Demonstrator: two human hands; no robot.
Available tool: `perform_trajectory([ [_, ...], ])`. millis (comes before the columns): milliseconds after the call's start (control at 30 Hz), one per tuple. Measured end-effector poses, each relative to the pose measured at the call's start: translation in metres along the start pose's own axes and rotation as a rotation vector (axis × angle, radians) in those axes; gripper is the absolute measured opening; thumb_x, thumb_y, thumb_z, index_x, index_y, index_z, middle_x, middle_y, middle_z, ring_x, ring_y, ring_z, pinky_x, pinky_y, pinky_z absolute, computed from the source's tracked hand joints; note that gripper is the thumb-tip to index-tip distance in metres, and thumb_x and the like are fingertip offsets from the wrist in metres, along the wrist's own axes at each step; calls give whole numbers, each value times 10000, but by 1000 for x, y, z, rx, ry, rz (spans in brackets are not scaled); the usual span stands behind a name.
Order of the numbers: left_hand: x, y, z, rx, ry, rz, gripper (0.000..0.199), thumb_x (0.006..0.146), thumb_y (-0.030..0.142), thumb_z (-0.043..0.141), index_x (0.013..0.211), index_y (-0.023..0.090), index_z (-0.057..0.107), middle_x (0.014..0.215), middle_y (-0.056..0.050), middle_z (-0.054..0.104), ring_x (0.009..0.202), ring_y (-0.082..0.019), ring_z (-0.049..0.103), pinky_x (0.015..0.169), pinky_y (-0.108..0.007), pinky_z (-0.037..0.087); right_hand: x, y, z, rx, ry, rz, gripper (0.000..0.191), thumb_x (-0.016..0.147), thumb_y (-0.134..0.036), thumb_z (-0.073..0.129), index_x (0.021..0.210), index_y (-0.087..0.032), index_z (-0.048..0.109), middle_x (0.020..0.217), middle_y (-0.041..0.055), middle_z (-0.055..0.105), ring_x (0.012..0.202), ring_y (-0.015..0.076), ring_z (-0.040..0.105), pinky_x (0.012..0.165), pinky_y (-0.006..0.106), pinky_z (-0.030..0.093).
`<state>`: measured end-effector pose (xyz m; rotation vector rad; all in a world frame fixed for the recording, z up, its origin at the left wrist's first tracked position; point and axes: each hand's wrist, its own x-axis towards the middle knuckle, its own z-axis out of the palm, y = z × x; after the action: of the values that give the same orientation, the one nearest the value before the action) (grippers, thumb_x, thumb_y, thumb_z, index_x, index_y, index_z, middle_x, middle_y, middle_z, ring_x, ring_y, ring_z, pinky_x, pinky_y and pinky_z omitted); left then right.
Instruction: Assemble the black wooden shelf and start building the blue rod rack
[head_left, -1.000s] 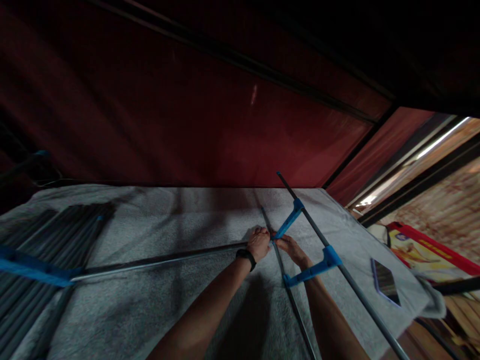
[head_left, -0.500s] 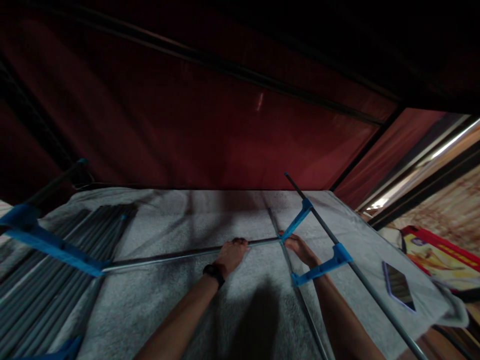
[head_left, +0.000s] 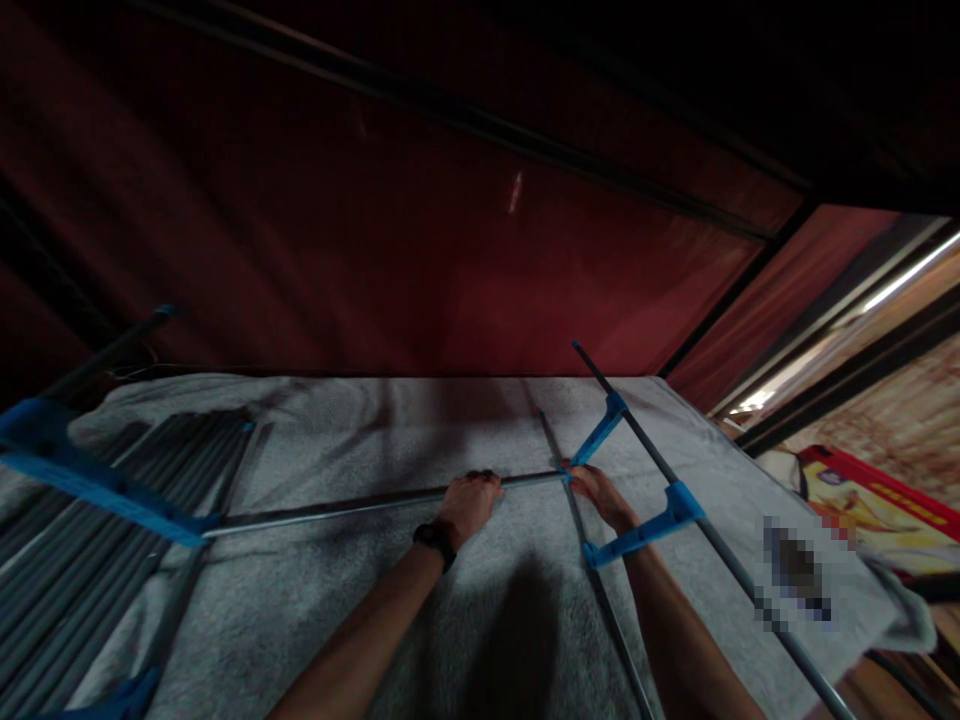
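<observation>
Left hand (head_left: 471, 503) curls palm-down; right hand (head_left: 598, 490), nearer the surface's (head_left: 330, 590) right edge, pinches; both forearms (head_left: 367, 630) extend forward.

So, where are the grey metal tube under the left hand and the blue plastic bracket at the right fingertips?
Grey metal tube (head_left: 330, 514): head view, on its left stretch.
Blue plastic bracket (head_left: 596, 435): head view, mid-length.

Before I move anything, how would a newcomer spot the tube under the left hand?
Below the big red panel spreads a grey cloth. Over its middle, the tube runs from the long blue bracket at left to the upper right blue bracket, where the right hand is. Unlike the bundled tubes at far left, it runs sideways and has the left hand on it.
</observation>
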<state>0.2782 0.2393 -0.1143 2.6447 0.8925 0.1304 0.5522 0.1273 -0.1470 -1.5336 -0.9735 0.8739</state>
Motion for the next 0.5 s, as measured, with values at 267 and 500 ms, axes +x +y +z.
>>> perform_trajectory([
  [267, 0, 1, -2, -6, -14, 11, 288, 1002, 307, 376, 1075, 228, 643, 1026, -90, 739, 1004, -241, 673, 832, -331, 478, -9, 6, -7, 42, 2, -67, 390, 769, -580, 659, 1019, -285, 709, 1313, 66, 628, 1271, 303, 514, 1019, 470, 450],
  [500, -1, -1, 5, -15, 29, 27, 278, 996, 294, 387, 1068, 236, 650, 989, -77, 745, 995, -250, 669, 822, -335, 471, -9, -7, -3, -6, -22, -2, 386, 772, -584, 659, 946, -248, 735, 1255, 80, 663, 1246, 317, 536, 1012, 466, 466],
])
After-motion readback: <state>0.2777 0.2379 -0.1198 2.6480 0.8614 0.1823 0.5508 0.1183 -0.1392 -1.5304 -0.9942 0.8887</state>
